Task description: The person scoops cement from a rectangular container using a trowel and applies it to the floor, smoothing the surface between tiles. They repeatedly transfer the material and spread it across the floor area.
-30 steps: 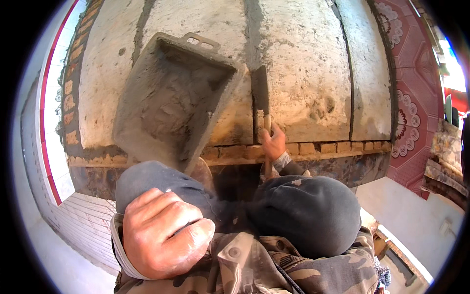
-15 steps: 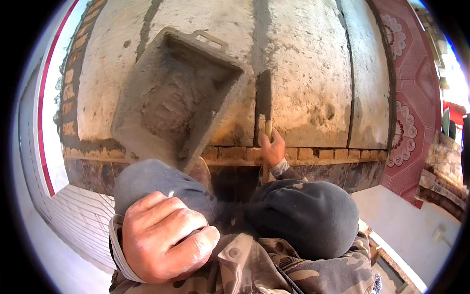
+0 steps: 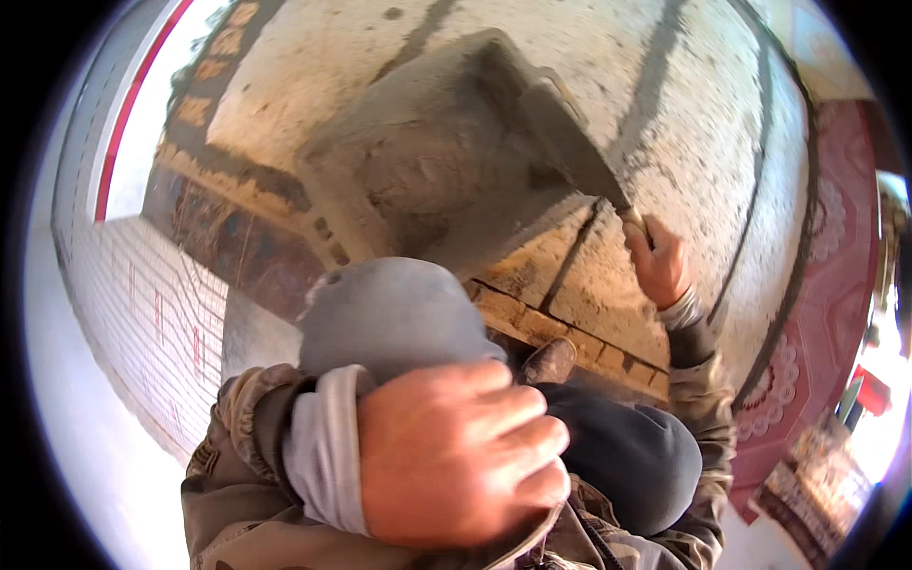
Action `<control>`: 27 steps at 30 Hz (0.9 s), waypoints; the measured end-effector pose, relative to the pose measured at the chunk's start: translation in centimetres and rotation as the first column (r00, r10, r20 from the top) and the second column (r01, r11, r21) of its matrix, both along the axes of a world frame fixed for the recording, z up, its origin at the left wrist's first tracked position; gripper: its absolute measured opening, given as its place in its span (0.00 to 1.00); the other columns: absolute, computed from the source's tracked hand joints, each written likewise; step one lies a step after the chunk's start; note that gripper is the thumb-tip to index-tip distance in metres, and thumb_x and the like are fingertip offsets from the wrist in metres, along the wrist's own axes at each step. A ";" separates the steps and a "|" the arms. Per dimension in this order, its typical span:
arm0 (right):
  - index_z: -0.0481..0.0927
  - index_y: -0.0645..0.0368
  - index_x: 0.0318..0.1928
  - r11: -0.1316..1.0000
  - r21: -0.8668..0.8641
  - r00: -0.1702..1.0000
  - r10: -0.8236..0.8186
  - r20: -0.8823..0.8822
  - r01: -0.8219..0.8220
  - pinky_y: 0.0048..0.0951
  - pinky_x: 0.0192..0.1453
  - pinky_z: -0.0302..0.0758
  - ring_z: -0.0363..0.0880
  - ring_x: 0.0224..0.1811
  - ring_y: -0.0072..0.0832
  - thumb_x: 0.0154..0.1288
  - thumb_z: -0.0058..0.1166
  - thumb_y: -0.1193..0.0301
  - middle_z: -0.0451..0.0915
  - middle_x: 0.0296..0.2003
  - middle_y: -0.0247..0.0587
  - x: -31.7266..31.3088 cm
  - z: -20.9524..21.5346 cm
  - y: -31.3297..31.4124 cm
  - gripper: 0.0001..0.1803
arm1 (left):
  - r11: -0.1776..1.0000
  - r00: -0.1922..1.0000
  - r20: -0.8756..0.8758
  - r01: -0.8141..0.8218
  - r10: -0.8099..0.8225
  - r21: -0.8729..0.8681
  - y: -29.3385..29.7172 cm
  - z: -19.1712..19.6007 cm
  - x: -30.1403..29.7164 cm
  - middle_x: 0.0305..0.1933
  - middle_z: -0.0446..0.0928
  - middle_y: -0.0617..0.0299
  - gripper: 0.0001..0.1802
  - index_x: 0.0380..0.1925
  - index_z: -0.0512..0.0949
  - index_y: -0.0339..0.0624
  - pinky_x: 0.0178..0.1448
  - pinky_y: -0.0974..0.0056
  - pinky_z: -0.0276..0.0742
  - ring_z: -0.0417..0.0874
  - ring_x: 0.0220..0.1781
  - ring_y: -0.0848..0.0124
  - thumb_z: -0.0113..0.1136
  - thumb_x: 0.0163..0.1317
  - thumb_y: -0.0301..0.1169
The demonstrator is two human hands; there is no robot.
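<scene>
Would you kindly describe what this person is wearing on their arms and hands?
Both hands, the left hand and the right hand, are bare, with no gloves. Each arm wears a drab camouflage-patterned jacket sleeve, dusty and creased. A light grey knitted inner cuff sticks out at the left wrist, and a similar ribbed grey cuff shows at the right wrist.

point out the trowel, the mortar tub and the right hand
trowel (image 3: pixel 570 152), head view, on the flat grey blade
mortar tub (image 3: pixel 418 180), head view, on the mortar-caked inside of the tub
right hand (image 3: pixel 658 264), head view, on the back of the hand gripping the trowel handle
</scene>
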State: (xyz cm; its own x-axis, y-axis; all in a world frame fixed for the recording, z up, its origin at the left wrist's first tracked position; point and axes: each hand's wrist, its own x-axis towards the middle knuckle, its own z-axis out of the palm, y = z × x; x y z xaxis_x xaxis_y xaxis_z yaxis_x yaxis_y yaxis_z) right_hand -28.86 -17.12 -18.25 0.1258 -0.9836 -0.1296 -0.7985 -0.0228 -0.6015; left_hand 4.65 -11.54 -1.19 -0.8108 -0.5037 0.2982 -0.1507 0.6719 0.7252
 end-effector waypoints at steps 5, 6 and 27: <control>0.78 0.62 0.36 0.904 0.104 0.851 0.426 -0.306 -0.415 0.47 0.37 0.77 0.82 0.35 0.56 0.73 0.54 0.59 0.82 0.30 0.59 5.7 0.1 -10.2 0.17 | 0.994 0.957 -0.270 -0.113 0.108 -0.005 -0.5 -0.1 2.7 0.27 0.72 0.67 0.03 0.32 0.78 0.41 0.30 0.66 0.66 0.73 0.25 0.71 0.63 0.57 0.26; 0.78 0.62 0.37 0.885 0.095 0.818 0.459 -0.346 -0.456 0.49 0.37 0.76 0.82 0.35 0.57 0.73 0.54 0.59 0.81 0.30 0.59 6.2 -1.2 -11.6 0.17 | 0.965 0.925 -0.288 -0.264 0.249 -0.014 -1.4 -0.8 4.7 0.29 0.74 0.66 0.04 0.35 0.79 0.39 0.32 0.66 0.67 0.73 0.26 0.72 0.60 0.60 0.25; 0.79 0.63 0.39 0.980 0.133 0.845 0.195 -0.498 -0.148 0.53 0.41 0.78 0.83 0.37 0.59 0.73 0.54 0.58 0.82 0.31 0.62 0.3 -0.1 -9.2 0.18 | -0.161 -0.117 0.110 -0.711 0.987 0.685 -6.6 -23.0 15.2 0.30 0.81 0.62 0.26 0.36 0.83 0.32 0.34 0.69 0.68 0.74 0.29 0.76 0.50 0.75 0.47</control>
